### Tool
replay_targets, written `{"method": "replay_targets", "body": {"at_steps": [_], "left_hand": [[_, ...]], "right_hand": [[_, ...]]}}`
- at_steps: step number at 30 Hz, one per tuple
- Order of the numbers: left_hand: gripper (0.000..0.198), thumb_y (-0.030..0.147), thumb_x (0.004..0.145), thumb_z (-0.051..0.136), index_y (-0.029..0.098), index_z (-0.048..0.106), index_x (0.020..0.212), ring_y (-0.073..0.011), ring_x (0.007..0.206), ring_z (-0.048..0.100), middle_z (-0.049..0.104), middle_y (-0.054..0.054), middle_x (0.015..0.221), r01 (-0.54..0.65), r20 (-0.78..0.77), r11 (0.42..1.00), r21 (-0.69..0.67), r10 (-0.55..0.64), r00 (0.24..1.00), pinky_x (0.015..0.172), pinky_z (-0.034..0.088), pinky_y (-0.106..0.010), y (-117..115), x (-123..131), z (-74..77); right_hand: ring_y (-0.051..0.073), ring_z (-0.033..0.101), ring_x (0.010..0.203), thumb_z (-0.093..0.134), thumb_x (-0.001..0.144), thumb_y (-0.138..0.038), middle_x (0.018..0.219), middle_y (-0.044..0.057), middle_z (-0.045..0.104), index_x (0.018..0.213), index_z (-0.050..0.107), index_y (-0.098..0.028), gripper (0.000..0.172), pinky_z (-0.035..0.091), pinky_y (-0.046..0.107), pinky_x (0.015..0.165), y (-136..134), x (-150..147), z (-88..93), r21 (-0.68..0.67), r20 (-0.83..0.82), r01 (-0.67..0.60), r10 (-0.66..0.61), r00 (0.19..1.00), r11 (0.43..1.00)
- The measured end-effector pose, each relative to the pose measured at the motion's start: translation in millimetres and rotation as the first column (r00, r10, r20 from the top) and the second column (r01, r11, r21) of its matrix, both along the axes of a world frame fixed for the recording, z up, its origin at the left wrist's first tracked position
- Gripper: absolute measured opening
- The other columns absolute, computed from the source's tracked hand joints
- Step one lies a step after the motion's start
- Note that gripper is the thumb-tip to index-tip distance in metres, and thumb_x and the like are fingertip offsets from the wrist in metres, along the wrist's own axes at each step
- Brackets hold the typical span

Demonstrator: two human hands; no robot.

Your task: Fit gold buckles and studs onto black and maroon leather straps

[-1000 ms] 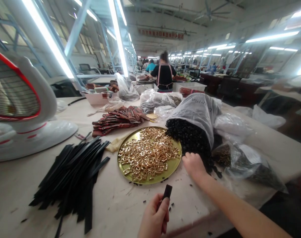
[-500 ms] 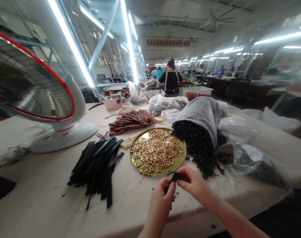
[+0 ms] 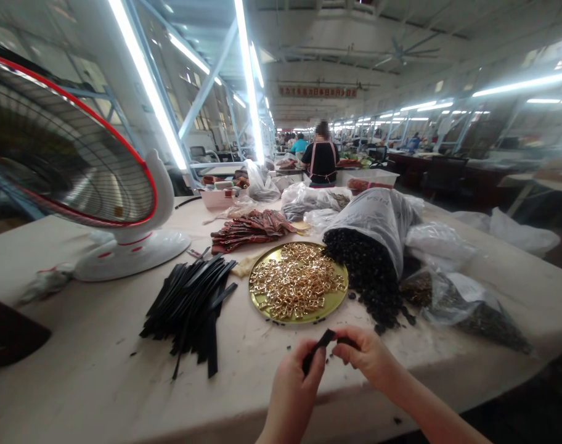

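My left hand [image 3: 299,379] is closed around a short black strip [image 3: 326,338], whose end sticks up past the thumb. Close beside it, my right hand [image 3: 366,354] pinches a dark piece of strip [image 3: 347,341]; whether both pieces are one strip I cannot tell. Just beyond the hands lies a round gold tray [image 3: 328,309] bearing a heap of small gold buckles [image 3: 297,280]. Left of the tray, long black strips [image 3: 188,308] are piled loosely. A heap of small black pieces [image 3: 371,277] spills from a plastic bag [image 3: 378,216] on the right.
A white fan with a red rim [image 3: 133,253] stands at the left. Reddish-brown strips [image 3: 251,228] lie behind the tray, near a pink bin [image 3: 219,198]. Clear bags [image 3: 470,302] rest at the right. A person in an apron [image 3: 323,160] works farther back.
My right hand has shifted slightly right and down, its fingers more curled. The strip end in my left hand now shows more plainly. The whole view has turned slightly left.
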State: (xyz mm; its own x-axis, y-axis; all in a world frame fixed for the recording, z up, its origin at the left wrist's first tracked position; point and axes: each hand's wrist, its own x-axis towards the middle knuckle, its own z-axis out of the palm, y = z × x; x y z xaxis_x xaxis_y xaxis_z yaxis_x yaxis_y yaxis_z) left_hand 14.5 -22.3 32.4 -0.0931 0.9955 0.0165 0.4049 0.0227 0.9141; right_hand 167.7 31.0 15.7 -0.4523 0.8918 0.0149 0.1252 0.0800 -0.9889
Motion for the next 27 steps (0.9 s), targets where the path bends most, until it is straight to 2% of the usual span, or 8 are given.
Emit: {"method": "replay_targets", "body": {"at_steps": [4, 7, 9, 12, 16, 21, 24, 27], "left_hand": [[0.018, 0.032, 0.080, 0.047, 0.023, 0.063, 0.079, -0.0171, 0.067, 0.056, 0.064, -0.002, 0.070, 0.094, -0.127, 0.994, 0.060, -0.086, 0.988, 0.061, 0.037, -0.023, -0.7, -5.4, 0.7], [0.018, 0.029, 0.080, 0.046, 0.024, 0.064, 0.077, -0.0168, 0.066, 0.055, 0.064, -0.002, 0.071, 0.096, -0.266, 0.992, 0.080, -0.072, 0.961, 0.061, 0.034, -0.023, -1.4, -8.9, -0.7], [0.019, 0.029, 0.081, 0.045, 0.024, 0.062, 0.076, -0.0159, 0.066, 0.054, 0.063, -0.001, 0.071, 0.127, -0.303, 0.990, 0.062, -0.102, 0.947, 0.060, 0.033, -0.023, -1.2, -10.5, -4.6], [0.019, 0.031, 0.082, 0.044, 0.022, 0.059, 0.075, -0.0144, 0.063, 0.051, 0.059, 0.000, 0.066, 0.165, -0.203, 0.986, -0.006, -0.163, 0.966, 0.058, 0.032, -0.022, 0.8, -10.2, -12.2], [0.020, 0.034, 0.079, 0.046, 0.018, 0.057, 0.073, -0.0121, 0.052, 0.045, 0.048, 0.003, 0.055, 0.111, -0.007, 0.986, -0.128, -0.113, 0.994, 0.051, 0.031, -0.021, 5.6, -7.1, -16.0], [0.025, 0.040, 0.078, 0.045, 0.017, 0.057, 0.080, -0.0100, 0.042, 0.039, 0.041, 0.006, 0.049, 0.091, 0.187, 0.969, -0.230, -0.048, 0.981, 0.043, 0.030, -0.020, 13.2, -8.4, -12.5], [0.023, 0.038, 0.078, 0.047, 0.017, 0.057, 0.077, -0.0099, 0.043, 0.039, 0.041, 0.006, 0.049, 0.136, 0.191, 0.962, -0.235, -0.092, 0.977, 0.044, 0.030, -0.020, 17.0, -10.0, -15.1], [0.021, 0.035, 0.079, 0.047, 0.018, 0.058, 0.074, -0.0110, 0.049, 0.044, 0.046, 0.004, 0.053, 0.162, 0.080, 0.962, -0.220, -0.148, 0.986, 0.049, 0.031, -0.021, 18.5, -11.5, -22.2]], "right_hand": [[0.012, 0.053, 0.063, 0.057, 0.075, -0.025, 0.075, 0.002, 0.061, 0.100, 0.061, -0.016, 0.027, 0.044, 0.022, 0.057, -5.1, 6.8, 13.2, -0.012, 0.099, -0.081, 0.082, 0.992, 0.997], [0.011, 0.053, 0.061, 0.049, 0.080, -0.021, 0.071, 0.000, 0.058, 0.109, 0.057, -0.015, 0.031, 0.045, 0.024, 0.059, -6.3, 11.1, 16.8, -0.019, 0.135, -0.120, 0.121, 0.983, 0.993], [0.010, 0.051, 0.057, 0.047, 0.082, -0.025, 0.068, 0.000, 0.056, 0.107, 0.057, -0.014, 0.029, 0.044, 0.024, 0.057, -4.5, 13.4, 14.3, -0.013, 0.109, -0.111, 0.112, 0.988, 0.994], [0.010, 0.051, 0.057, 0.047, 0.084, -0.034, 0.068, 0.000, 0.055, 0.098, 0.060, -0.014, 0.028, 0.043, 0.023, 0.055, 0.1, 13.8, 8.7, 0.020, 0.093, -0.092, 0.090, 0.992, 0.996], [0.012, 0.052, 0.066, 0.047, 0.084, -0.040, 0.076, 0.002, 0.054, 0.096, 0.062, -0.016, 0.031, 0.044, 0.025, 0.061, 4.1, 8.9, 7.0, 0.121, 0.107, -0.043, 0.030, 0.994, 0.992], [0.013, 0.054, 0.063, 0.045, 0.084, -0.043, 0.067, 0.001, 0.055, 0.093, 0.060, -0.014, 0.034, 0.045, 0.026, 0.060, 7.8, 2.4, 7.1, -0.013, 0.092, -0.029, 0.030, 0.995, 1.000], [0.012, 0.054, 0.059, 0.044, 0.084, -0.039, 0.068, 0.001, 0.057, 0.092, 0.061, -0.014, 0.031, 0.045, 0.026, 0.058, 10.0, 0.8, 3.2, -0.049, 0.085, -0.091, 0.095, 0.992, 0.995], [0.012, 0.053, 0.059, 0.041, 0.083, -0.029, 0.070, 0.002, 0.059, 0.100, 0.060, -0.014, 0.029, 0.046, 0.027, 0.059, 10.6, 1.0, -0.5, -0.065, 0.130, -0.101, 0.108, 0.986, 0.993]]}}
